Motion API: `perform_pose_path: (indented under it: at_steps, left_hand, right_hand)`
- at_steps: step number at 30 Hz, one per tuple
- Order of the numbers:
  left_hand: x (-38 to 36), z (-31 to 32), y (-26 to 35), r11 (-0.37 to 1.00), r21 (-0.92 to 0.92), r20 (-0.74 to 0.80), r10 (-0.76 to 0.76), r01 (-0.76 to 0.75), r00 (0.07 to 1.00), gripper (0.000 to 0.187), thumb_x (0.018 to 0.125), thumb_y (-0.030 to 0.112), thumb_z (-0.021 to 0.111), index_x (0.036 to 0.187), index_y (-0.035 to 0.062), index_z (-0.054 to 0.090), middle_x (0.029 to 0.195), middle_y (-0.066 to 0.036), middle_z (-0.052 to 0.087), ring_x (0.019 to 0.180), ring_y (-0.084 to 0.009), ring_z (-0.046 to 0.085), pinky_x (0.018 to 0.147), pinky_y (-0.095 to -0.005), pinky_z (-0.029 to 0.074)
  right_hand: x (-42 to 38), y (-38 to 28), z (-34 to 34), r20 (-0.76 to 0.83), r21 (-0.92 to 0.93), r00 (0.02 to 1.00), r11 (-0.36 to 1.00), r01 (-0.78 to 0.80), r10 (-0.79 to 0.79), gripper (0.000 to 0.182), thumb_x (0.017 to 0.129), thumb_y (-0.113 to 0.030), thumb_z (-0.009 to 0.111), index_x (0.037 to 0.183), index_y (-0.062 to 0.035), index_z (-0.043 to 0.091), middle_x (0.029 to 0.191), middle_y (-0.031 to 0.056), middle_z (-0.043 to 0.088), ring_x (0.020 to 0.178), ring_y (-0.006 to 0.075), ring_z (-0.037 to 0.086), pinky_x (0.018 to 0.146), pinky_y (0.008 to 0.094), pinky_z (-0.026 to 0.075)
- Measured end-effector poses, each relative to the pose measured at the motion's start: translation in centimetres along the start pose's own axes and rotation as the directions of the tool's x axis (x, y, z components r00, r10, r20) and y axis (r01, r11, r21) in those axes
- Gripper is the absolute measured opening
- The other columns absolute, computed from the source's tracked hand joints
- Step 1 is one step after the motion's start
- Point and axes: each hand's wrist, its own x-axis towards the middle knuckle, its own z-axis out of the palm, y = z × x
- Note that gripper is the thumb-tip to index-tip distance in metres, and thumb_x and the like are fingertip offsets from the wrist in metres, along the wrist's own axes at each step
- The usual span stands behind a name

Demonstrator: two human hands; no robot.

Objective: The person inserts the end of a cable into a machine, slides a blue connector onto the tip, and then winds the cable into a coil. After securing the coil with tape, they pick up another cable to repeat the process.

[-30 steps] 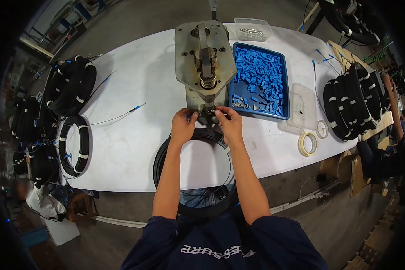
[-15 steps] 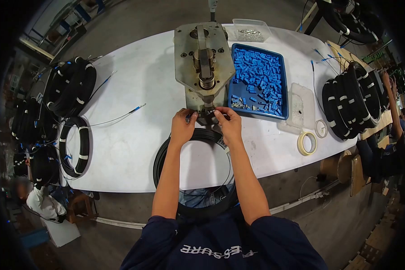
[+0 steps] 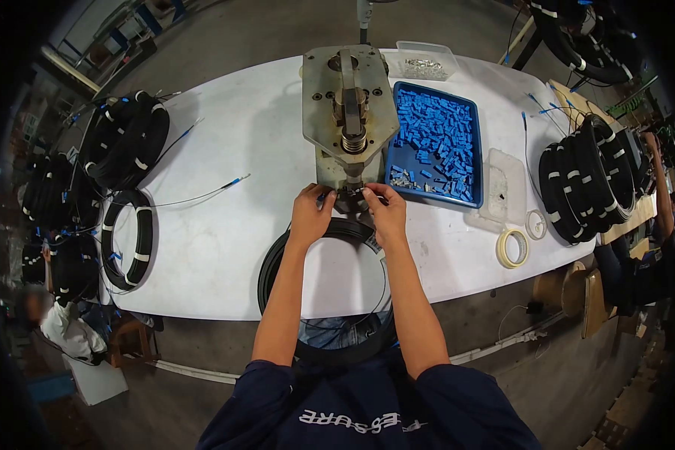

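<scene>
A metal press point(image 3: 350, 109) stands on the white table in front of me. My left hand point(image 3: 312, 215) is at the left of its lower jaw, thumb and fingers pinched. At the right side, my right hand point(image 3: 387, 213) is pinched too, its fingertips close to the left ones under the press ram. Between them is something small and dark, too little to name. Below my hands lies a coil of black cable point(image 3: 272, 262), partly on the table and partly over its front edge against my body, crossed by both forearms.
Right of the press are a blue tray point(image 3: 478, 161) of small blue connectors, a clear box point(image 3: 431, 60) of small metal parts, a clear plastic tray point(image 3: 508, 191) and a tape roll point(image 3: 512, 248). Taped cable coils point(image 3: 127, 240) stand left, more coils point(image 3: 577, 184) right. Other people sit at both sides.
The whole view has shifted slightly, with the press and tray now a little lower and further right. Both hands stay pinched at the press jaw.
</scene>
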Motion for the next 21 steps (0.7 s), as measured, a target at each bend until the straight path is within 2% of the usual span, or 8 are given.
perform_pose_path:
  at_steps: [1,4,12,14,16,20,21]
  left_hand:
    - [-0.1,0.0,0.1,1.0,-0.001,0.005,0.021,-0.021,1.0,0.019,0.09,0.013,0.062,0.094,-0.0047,0.067,0.085,-0.018,0.065,0.079,-0.0319,0.063,0.074,-0.0375,0.049]
    - [-0.2,0.1,0.0,0.995,0.032,-0.021,0.093,-0.092,0.995,0.018,0.09,0.012,0.061,0.093,-0.0042,0.067,0.085,-0.019,0.065,0.078,-0.0329,0.062,0.072,-0.0384,0.049]
    - [0.1,0.4,-0.4,0.991,0.077,-0.031,0.109,-0.106,0.994,0.016,0.089,0.01,0.06,0.092,-0.0034,0.068,0.087,-0.019,0.065,0.08,-0.0353,0.063,0.072,-0.0404,0.049]
    - [0.0,0.5,-0.5,0.995,0.057,-0.019,0.082,-0.08,0.996,0.014,0.088,0.011,0.06,0.089,-0.0021,0.066,0.087,-0.019,0.064,0.085,-0.0394,0.06,0.077,-0.0462,0.048]
    - [-0.2,0.5,-0.4,0.997,0.04,-0.01,0.063,-0.063,0.998,0.014,0.088,0.011,0.06,0.088,-0.002,0.066,0.088,-0.019,0.065,0.086,-0.0395,0.06,0.078,-0.0464,0.048]
    - [-0.1,0.6,-0.4,0.996,0.046,0.001,0.076,-0.076,0.997,0.014,0.088,0.01,0.059,0.089,-0.0018,0.066,0.09,-0.018,0.065,0.089,-0.0396,0.06,0.079,-0.0468,0.047]
    - [0.0,0.7,-0.4,0.994,0.057,0.001,0.09,-0.09,0.996,0.014,0.088,0.01,0.058,0.09,-0.0017,0.066,0.091,-0.018,0.065,0.09,-0.0394,0.059,0.079,-0.0469,0.047]
  right_hand:
    - [0.0,0.1,0.0,0.006,0.013,1.0,1.0,0.002,-0.002,0.015,0.087,-0.007,0.071,0.101,-0.0012,0.069,0.087,0.0009,0.064,0.078,0.0084,0.054,0.07,0.0228,0.044]
    - [0.3,0.4,-0.1,0.017,0.036,1.0,0.999,0.008,-0.008,0.015,0.088,-0.008,0.071,0.101,-0.0011,0.069,0.087,0.0007,0.064,0.078,0.0084,0.054,0.07,0.0228,0.044]
    - [0.3,0.5,0.0,-0.006,-0.028,1.0,1.0,-0.011,0.011,0.015,0.087,-0.007,0.071,0.1,-0.0011,0.069,0.088,0.0007,0.065,0.079,0.0091,0.055,0.073,0.0233,0.044]
    - [0.4,0.6,0.1,-0.011,-0.025,1.0,1.0,-0.013,0.012,0.015,0.087,-0.007,0.071,0.1,-0.001,0.069,0.088,0.0009,0.065,0.08,0.0091,0.055,0.073,0.0236,0.044]
    - [0.4,0.8,0.1,-0.007,0.03,1.0,0.999,0.011,-0.011,0.016,0.087,-0.008,0.072,0.102,-0.0028,0.068,0.081,-0.002,0.061,0.064,0.0056,0.046,0.057,0.0198,0.038]
    - [0.5,1.1,-0.2,-0.021,-0.021,1.0,1.0,0.011,-0.012,0.016,0.087,-0.008,0.072,0.101,-0.0024,0.068,0.083,-0.0015,0.062,0.064,0.0056,0.045,0.057,0.0197,0.038]
    - [0.5,1.1,-0.2,-0.01,0.011,1.0,1.0,-0.003,0.003,0.015,0.087,-0.008,0.071,0.101,-0.0017,0.068,0.086,-0.0003,0.063,0.072,0.0074,0.05,0.065,0.0214,0.041]
